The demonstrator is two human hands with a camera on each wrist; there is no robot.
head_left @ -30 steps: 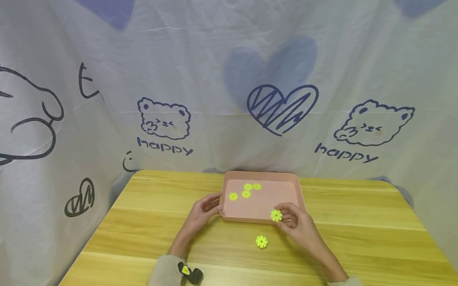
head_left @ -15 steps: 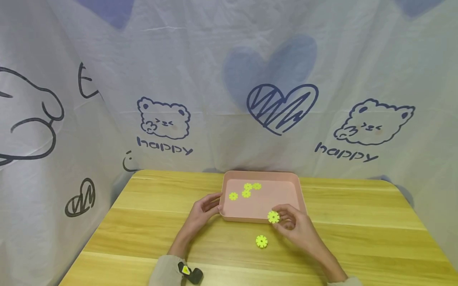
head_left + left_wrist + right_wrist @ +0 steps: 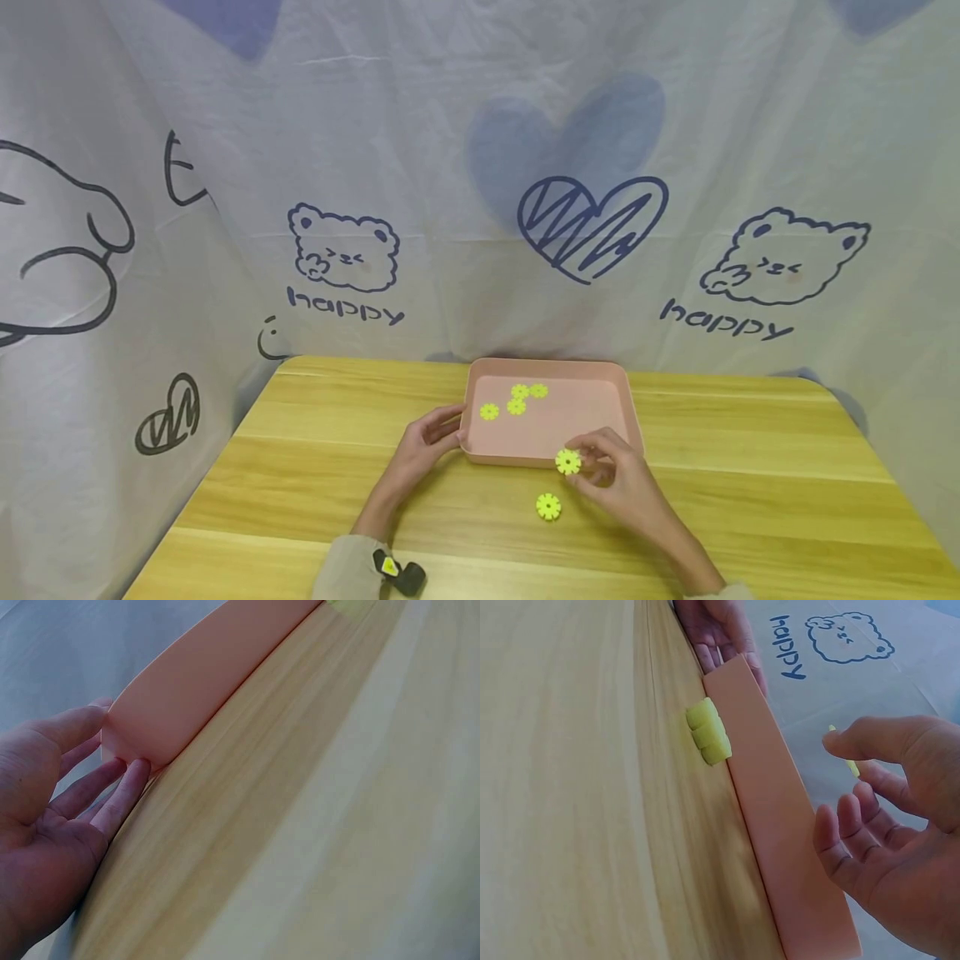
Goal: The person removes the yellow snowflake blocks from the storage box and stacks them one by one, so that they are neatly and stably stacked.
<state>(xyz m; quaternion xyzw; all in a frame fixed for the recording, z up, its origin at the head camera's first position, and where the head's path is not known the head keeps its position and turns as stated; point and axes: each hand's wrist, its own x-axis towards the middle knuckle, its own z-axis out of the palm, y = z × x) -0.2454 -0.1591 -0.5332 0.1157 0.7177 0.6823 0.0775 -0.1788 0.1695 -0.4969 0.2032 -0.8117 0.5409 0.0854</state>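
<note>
In the head view, my right hand (image 3: 624,483) pinches a yellow notched plastic disc (image 3: 567,462) between thumb and index finger, in front of the pink tray's (image 3: 525,459) near wall. The right wrist view shows this disc edge-on, with the other fingers loosely bent below it. Just in front of the tray, a short stack of similar yellow discs (image 3: 708,732) stands on the table; from above only its top disc (image 3: 548,507) shows. My left hand (image 3: 420,446) rests its fairly straight fingers (image 3: 126,795) against the tray's left end, with the tips at the rim and low on the side.
Inside the tray lie several yellow discs (image 3: 516,407), grouped toward its left and back. The wooden table (image 3: 750,467) ends at a white printed curtain (image 3: 450,250) behind the tray. A black device (image 3: 401,575) is worn at the left sleeve (image 3: 348,571).
My right hand has moved slightly left and toward me with its disc, closer to the stack on the table. The left hand and the tray have stayed in place.
</note>
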